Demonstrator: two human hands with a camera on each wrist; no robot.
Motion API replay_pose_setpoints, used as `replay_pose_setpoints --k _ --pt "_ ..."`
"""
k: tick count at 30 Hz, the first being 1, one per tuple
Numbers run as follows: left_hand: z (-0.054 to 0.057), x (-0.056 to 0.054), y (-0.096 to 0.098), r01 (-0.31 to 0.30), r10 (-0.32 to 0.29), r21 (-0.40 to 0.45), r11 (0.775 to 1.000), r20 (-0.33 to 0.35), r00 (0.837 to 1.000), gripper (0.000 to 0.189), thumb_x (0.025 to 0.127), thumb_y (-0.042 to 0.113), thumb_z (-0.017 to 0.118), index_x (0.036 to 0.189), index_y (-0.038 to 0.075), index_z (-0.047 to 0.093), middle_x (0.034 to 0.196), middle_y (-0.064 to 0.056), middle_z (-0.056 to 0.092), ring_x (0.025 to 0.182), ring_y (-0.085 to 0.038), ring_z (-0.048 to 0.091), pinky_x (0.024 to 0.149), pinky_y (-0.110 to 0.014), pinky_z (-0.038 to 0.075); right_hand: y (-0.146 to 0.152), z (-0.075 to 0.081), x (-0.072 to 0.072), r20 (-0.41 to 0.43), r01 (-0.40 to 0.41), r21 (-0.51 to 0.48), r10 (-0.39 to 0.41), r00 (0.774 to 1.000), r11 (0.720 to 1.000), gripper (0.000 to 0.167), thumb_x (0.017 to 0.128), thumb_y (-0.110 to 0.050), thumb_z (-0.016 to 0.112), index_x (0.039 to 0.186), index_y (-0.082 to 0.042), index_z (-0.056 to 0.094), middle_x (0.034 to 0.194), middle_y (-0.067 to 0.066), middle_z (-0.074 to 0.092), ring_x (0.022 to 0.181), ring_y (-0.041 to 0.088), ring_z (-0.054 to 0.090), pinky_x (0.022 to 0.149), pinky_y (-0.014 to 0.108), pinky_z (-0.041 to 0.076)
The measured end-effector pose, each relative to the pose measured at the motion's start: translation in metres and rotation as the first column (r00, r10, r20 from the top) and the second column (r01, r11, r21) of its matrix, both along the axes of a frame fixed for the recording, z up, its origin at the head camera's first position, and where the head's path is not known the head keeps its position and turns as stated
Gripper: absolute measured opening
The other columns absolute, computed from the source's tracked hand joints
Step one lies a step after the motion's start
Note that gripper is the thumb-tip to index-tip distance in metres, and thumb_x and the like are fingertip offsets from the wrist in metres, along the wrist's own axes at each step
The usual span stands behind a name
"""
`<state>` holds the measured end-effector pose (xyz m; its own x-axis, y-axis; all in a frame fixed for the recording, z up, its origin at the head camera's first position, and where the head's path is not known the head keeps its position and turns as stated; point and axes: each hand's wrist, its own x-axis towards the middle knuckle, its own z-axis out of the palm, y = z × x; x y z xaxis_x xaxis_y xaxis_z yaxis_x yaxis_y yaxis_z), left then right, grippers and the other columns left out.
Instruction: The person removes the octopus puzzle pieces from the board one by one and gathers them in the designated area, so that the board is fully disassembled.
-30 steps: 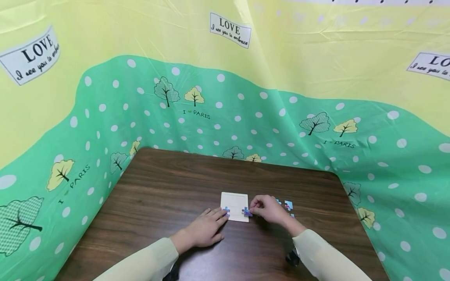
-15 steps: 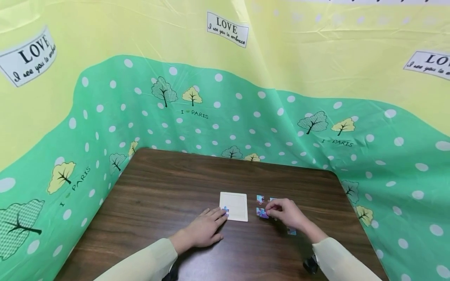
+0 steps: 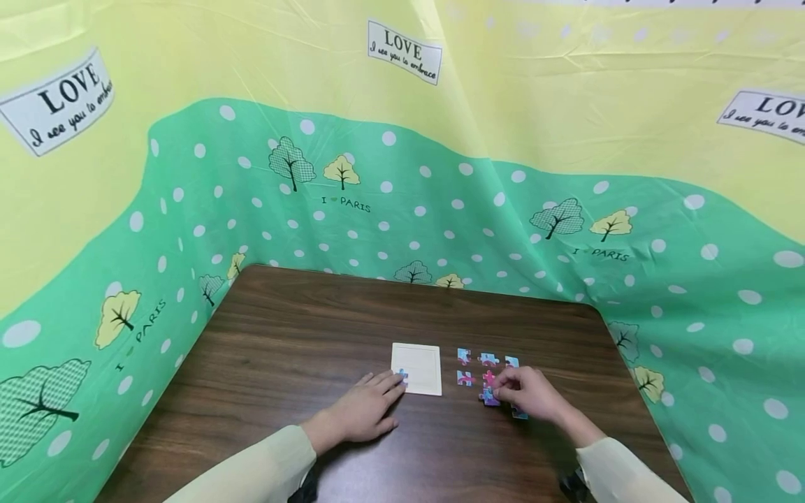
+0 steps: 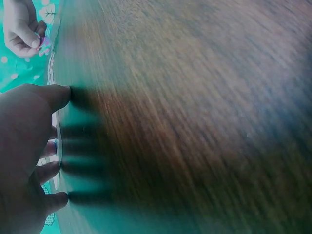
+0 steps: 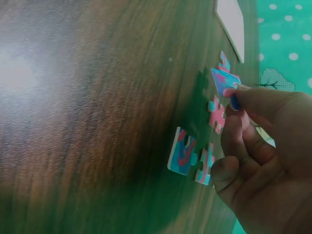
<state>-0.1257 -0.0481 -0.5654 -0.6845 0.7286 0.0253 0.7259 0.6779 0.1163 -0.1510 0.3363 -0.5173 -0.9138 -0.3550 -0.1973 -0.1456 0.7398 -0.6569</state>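
Observation:
My right hand (image 3: 530,392) pinches a blue and purple jigsaw piece (image 3: 488,398) between thumb and fingertips, to the right of the white square puzzle tray (image 3: 423,370). In the right wrist view the pinched jigsaw piece (image 5: 224,81) is held above the table, its end covered by the thumb. My left hand (image 3: 363,411) lies on the table, fingers extended, with fingertips at the tray's left edge. A small blue piece (image 3: 403,375) sits in the tray's lower left, partly hidden by those fingertips.
Several loose jigsaw pieces lie right of the tray, among them a pink piece (image 3: 488,378), a blue corner piece (image 3: 463,355) and a blue and red piece (image 5: 182,152). The dark wooden table (image 3: 314,314) meets a green and yellow curtain (image 3: 377,175) behind.
My right hand has moved right with its jigsaw piece, from over the tray's right edge to above the loose pieces. The left hand stays at the tray.

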Motion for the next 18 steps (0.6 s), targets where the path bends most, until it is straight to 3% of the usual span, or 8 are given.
replay_pose_setpoints --k 9,18 --pt "-0.001 0.0 0.0 -0.011 0.011 -0.022 1.0 0.002 1.0 0.071 0.1 0.053 0.056 0.157 0.012 0.044 0.164 -0.006 0.04 0.15 -0.027 0.04 0.115 -0.054 0.04 0.004 -0.006 0.005 0.026 -0.028 0.038 0.027 0.999 0.999 0.006 0.096 -0.017 0.072 0.094 -0.012 0.074 0.082 -0.005 0.066 0.072 0.008 0.056 0.061 0.024 0.048" --pt "-0.002 0.0 0.001 -0.021 0.021 -0.029 0.999 0.012 1.0 0.071 0.1 0.052 0.056 0.157 0.013 0.043 0.164 -0.005 0.039 0.15 -0.027 0.039 0.116 -0.054 0.04 0.006 -0.012 0.005 -0.021 -0.033 0.093 0.035 0.999 0.995 0.006 0.095 -0.014 0.073 0.089 -0.013 0.073 0.08 -0.008 0.066 0.071 0.004 0.057 0.061 0.023 0.049"
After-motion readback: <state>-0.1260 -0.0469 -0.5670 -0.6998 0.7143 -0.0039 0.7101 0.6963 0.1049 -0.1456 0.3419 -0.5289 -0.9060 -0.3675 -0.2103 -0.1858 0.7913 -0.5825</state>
